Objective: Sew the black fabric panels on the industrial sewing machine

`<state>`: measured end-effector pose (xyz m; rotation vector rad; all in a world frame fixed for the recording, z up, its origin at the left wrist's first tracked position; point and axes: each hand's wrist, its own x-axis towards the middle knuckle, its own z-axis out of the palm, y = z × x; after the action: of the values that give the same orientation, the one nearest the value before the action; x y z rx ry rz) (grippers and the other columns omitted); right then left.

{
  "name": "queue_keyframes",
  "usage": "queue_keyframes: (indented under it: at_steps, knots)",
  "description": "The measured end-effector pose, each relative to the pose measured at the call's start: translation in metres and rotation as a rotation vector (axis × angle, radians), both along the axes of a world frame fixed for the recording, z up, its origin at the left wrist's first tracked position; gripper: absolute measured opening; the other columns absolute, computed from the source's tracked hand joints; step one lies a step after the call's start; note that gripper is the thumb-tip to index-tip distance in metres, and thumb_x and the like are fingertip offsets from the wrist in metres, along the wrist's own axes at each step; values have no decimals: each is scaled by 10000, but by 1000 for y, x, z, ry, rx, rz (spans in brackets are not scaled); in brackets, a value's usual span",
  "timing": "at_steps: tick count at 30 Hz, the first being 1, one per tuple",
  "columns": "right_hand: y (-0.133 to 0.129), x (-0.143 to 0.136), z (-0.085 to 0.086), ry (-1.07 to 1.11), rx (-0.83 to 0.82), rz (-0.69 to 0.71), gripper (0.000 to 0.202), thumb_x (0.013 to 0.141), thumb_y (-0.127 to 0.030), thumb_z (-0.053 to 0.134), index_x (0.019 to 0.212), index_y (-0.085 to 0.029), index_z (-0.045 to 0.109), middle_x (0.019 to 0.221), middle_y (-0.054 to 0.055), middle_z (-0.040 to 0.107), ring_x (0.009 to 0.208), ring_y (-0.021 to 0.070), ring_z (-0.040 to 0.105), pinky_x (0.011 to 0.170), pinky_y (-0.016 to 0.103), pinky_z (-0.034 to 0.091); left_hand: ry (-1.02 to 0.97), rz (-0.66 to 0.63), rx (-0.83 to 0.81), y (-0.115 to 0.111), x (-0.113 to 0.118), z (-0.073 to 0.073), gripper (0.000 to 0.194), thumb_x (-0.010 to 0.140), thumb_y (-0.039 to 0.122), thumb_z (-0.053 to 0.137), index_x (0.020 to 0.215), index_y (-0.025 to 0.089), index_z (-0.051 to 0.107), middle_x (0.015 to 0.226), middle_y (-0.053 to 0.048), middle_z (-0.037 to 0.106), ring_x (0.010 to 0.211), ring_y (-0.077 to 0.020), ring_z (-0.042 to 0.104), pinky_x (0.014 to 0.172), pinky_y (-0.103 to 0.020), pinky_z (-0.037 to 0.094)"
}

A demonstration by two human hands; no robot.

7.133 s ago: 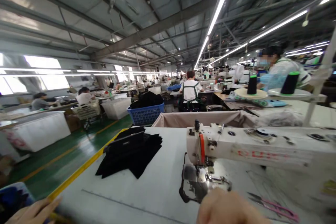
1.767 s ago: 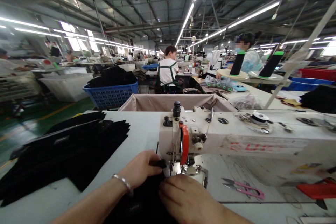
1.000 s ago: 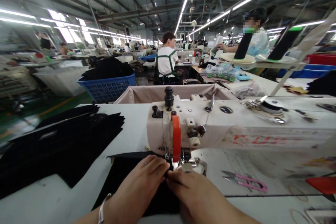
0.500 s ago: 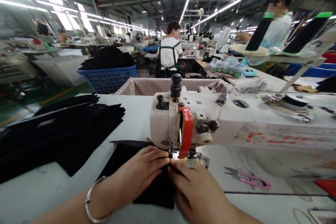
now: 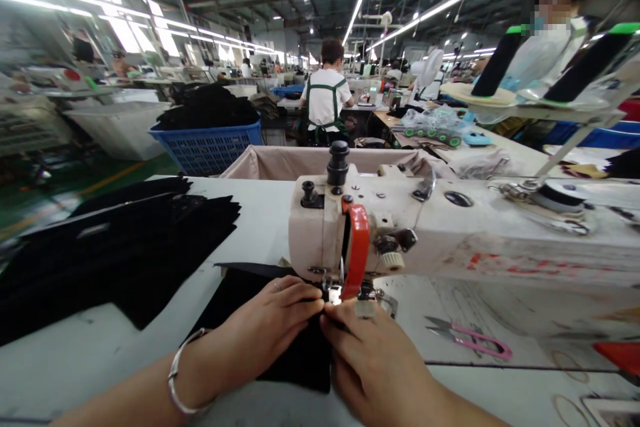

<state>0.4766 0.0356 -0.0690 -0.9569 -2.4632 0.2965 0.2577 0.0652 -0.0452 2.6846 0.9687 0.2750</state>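
Observation:
A piece of black fabric (image 5: 295,367) lies under the needle area of a white sewing machine (image 5: 320,227). My left hand (image 5: 265,320), with a ring and a bracelet, presses on the fabric, its fingers together and fingertips close to the presser foot. My right hand (image 5: 375,353) grips the fabric's right side, thumb and fingers closed, a strip of tape round one finger. The fingertips of both hands nearly meet in front of the lit needle area. An orange guard (image 5: 357,250) hangs just above them. The fabric's edge under my fingers is hidden.
Pink thread snips (image 5: 475,339) lie on the machine bed to the right. A stack of black fabric pieces (image 5: 125,240) covers the table's left side. Beyond stand a blue basket (image 5: 210,147) of dark cloth and a cloth-lined bin (image 5: 310,160). Co-workers (image 5: 325,97) sit farther off.
My hands keep their hold by the needle, and the fabric lies almost the same. The view has shifted slightly. The co-worker ahead has turned the head farther away.

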Motion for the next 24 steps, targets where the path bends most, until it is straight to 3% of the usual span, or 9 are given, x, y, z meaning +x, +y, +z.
queue_keyframes:
  at_steps: [5,8,10,11,13,15,18,20,24]
  knots:
    - [6,25,38,-50,-210,56,482,755,-47,487,1156,-277,623,1163,-1,627,1114,194,523,1014,368,407,-68,50,-24,-2,-6,-1,447,918,115,517,1338,266,517,1337,-26,575,1256,-195,494,1126,-388,363]
    - [15,44,52,-88,-330,95,567,689,24,498,1150,-292,590,1162,-19,601,1141,171,500,1039,346,380,-9,72,-47,-14,-9,6,649,805,353,726,1394,274,465,1438,-59,485,1329,-301,417,1117,-486,368]
    - [22,47,46,-67,-326,14,463,714,22,531,1081,-253,599,1132,9,601,1102,183,524,995,354,418,32,43,-26,-25,-9,11,716,754,432,762,1387,249,482,1429,-83,498,1313,-339,439,1088,-510,403]
    - [25,46,39,-53,-298,-68,381,741,8,547,1032,-231,606,1082,25,613,1050,194,548,946,359,451,43,12,-1,-30,-8,12,626,801,398,723,1366,231,510,1389,-85,542,1281,-324,485,1076,-489,427]
    - [27,39,26,-40,-183,-235,234,788,-41,578,962,-192,612,975,56,629,944,223,579,850,388,489,42,-37,57,-37,-5,12,409,903,231,577,1310,192,564,1287,-77,630,1195,-260,578,1057,-412,465]
    - [24,30,19,-41,-51,-269,108,829,-107,594,907,-177,620,915,69,632,889,239,582,800,407,493,12,3,108,-41,-2,8,399,879,106,496,1263,162,591,1235,-78,662,1138,-224,618,1035,-360,490]
    - [13,21,19,-40,6,23,84,885,-175,569,910,-206,643,930,35,650,899,206,592,817,366,487,-26,139,159,-41,0,-1,483,801,83,510,1273,171,569,1282,-80,627,1164,-241,593,1031,-398,495]
    - [6,16,17,-45,11,208,153,900,-181,540,994,-220,654,950,20,665,913,178,607,824,321,497,-21,137,190,-39,2,-6,492,822,86,504,1300,195,544,1317,-64,602,1198,-226,566,1045,-392,482]
    - [2,9,-1,-89,80,250,149,900,-214,537,945,-209,678,877,45,663,884,192,619,784,314,519,41,-8,295,-36,9,-4,446,841,34,453,1257,137,579,1294,-67,622,1222,-177,540,1061,-307,460]
